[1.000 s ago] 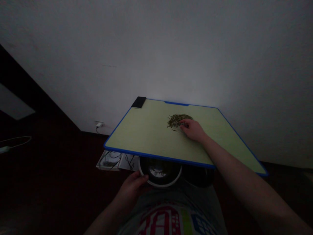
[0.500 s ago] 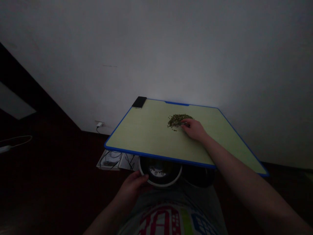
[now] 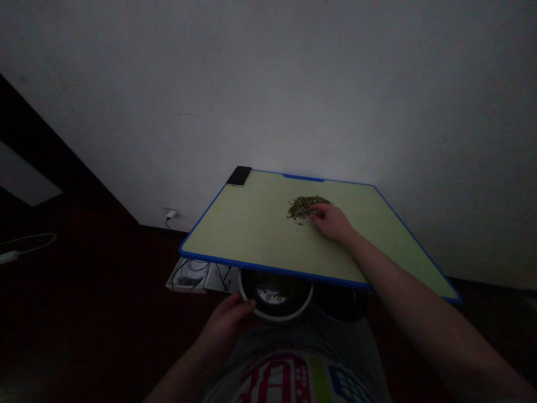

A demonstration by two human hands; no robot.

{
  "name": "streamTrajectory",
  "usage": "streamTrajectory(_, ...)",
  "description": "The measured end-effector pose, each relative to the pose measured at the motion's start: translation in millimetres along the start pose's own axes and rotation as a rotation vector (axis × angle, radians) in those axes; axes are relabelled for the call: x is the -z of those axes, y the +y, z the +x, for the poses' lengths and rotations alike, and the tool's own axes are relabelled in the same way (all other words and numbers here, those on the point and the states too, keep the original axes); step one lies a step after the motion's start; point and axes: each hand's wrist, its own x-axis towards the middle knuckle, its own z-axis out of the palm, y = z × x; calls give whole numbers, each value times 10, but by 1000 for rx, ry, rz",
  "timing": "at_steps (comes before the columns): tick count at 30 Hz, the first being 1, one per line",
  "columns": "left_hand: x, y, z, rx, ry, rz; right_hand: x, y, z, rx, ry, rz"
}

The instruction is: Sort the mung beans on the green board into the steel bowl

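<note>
A pile of small greenish-brown grains or beans (image 3: 309, 201) lies spread on the pale table top (image 3: 255, 224) with a blue edge. At its near right side my right hand (image 3: 332, 222) touches the pile, thumb and fingertips closed together. What sits between those fingertips is too small to make out. Below the table's front edge, my left hand (image 3: 226, 323) grips the left rim of a round bowl (image 3: 280, 318), thumb on top. A few small dark bits and a pale shine show inside the bowl; the table hides its far part.
A black phone or tablet (image 3: 239, 176) lies at the table's far left corner. A second dark round vessel (image 3: 342, 302) is beside the bowl. White boxes with cables (image 3: 191, 274) stand under the table's left side. A white plug (image 3: 171, 214) sits in the wall socket.
My right fingertips have shifted very slightly left at the pile's near edge. My left hand and the bowl have hardly moved.
</note>
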Motion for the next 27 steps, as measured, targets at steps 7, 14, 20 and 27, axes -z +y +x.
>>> streamTrajectory(7,-8,-3,17,-3,-9,-14,3,-3,-1,-17,7,-2)
streamTrajectory(14,30,-25,15,-11,-46,6,-1,-8,6,-16,4,-5)
streamTrajectory(20,44,-43,30,-11,-14,-9,16,-24,11,-6,10,-29)
streamTrajectory(27,28,-20,15,-20,2,18,7,-17,25,-16,10,-26)
